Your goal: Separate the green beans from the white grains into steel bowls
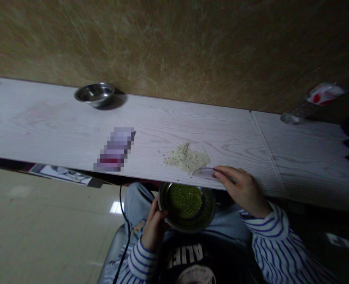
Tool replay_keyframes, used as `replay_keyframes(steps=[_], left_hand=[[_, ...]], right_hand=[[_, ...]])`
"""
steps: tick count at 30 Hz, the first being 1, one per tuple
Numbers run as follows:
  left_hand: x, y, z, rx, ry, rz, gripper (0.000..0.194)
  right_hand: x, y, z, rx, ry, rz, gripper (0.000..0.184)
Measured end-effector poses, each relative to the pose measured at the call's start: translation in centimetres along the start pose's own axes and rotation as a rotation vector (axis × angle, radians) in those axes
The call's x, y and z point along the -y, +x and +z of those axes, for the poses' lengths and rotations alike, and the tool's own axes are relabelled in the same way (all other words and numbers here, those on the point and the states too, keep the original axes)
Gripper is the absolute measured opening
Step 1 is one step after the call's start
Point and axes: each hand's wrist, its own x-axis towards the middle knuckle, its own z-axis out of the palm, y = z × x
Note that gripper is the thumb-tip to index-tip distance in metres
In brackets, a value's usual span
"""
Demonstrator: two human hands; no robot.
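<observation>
My left hand (154, 225) grips the left rim of a metal bowl (209, 215), held over my lap just under the table's front edge. Small green beans (185, 200), which look like mung beans, cover its bottom. In the fingers of my right hand (243, 188) is a thin, see-through curved piece (204, 172), perhaps plastic; its exact kind is unclear. That piece rests at the near side of a pile of white grains (186, 157) like rice, with dark specks mixed in. A few specks lie between the pile and the edge.
A second metal bowl (95, 94) stands by the wall at the back left. Left of the pile lies a blurred-out flat object (115, 150). A clear bottle (324, 94) stands at the right rear. A black cable (128, 230) hangs beside my left leg.
</observation>
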Motion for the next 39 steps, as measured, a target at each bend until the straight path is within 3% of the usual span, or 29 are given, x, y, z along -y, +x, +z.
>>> replay_keyframes(steps=[9,15,26,39], left_hand=[[-0.1,-0.1,0.2,-0.009,-0.004,0.005,0.054],[0.0,-0.1,0.0,-0.008,0.000,0.017,0.052],[-0.2,0.1,-0.1,-0.028,0.023,0.001,0.053],[-0.3,-0.1,-0.2,-0.011,0.012,0.003,0.053]], right_hand=[[0.2,-0.2,0.0,0.015,0.020,-0.014,0.017],[1.0,0.3,1.1,0.034,0.040,-0.027,0.018],[-1.3,0.8,0.9,-0.054,0.097,0.166,0.023],[-0.3,0.4,0.8,-0.031,0.114,0.148,0.022]])
